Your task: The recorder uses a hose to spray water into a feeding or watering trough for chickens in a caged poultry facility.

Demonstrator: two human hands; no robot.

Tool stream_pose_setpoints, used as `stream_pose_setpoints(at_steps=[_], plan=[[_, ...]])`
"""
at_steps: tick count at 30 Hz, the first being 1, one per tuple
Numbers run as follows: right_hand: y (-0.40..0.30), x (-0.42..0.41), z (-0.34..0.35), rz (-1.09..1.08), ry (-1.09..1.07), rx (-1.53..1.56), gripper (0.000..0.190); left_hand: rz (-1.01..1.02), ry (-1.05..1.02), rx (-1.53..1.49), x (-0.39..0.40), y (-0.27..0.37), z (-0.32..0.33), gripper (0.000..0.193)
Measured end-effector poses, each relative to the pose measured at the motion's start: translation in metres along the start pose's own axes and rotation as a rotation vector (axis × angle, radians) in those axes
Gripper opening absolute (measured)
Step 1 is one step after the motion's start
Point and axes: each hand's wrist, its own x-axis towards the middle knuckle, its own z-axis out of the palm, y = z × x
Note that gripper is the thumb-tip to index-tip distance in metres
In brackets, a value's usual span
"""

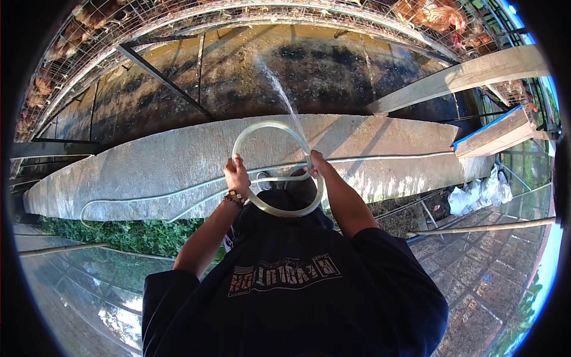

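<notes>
A clear braided hose (pixel 270 125) makes a round loop in front of my body. My left hand (pixel 237 174) grips the loop's left side, and a beaded bracelet (pixel 233 197) circles that wrist. On the other side, my right hand (pixel 317 164) is closed around the hose near its outlet. A jet of water (pixel 282 91) shoots from there, away from me, toward the dark, stained ground (pixel 223 85) under the cages. More of the hose (pixel 178 194) trails along the concrete walkway (pixel 178 151) on both sides of my feet.
Wire cages (pixel 446 38) with brown hens (pixel 439 18) line the far side. Slanted metal braces (pixel 165 80) and a wooden beam (pixel 459 80) cross the space. A short wooden board (pixel 493 132) stands at right near white sacks (pixel 479 196). Green plants (pixel 134 234) border the walkway's near edge.
</notes>
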Motion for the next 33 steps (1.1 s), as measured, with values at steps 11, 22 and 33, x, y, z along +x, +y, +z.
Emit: stream_pose_setpoints(at_steps=[11, 22, 33], plan=[[0.012, -0.007, -0.011, -0.087, -0.040, 0.065, 0.039, 0.128, -0.062, 0.013, 0.003, 0.007, 0.018, 0.039], [-0.008, -0.014, 0.005, -0.079, -0.058, 0.013, 0.037, 0.005, 0.017, -0.074, -0.007, 0.002, -0.006, 0.046], [-0.004, -0.010, -0.002, -0.048, -0.037, -0.006, 0.037, 0.064, 0.005, -0.054, 0.002, -0.001, 0.004, 0.040]])
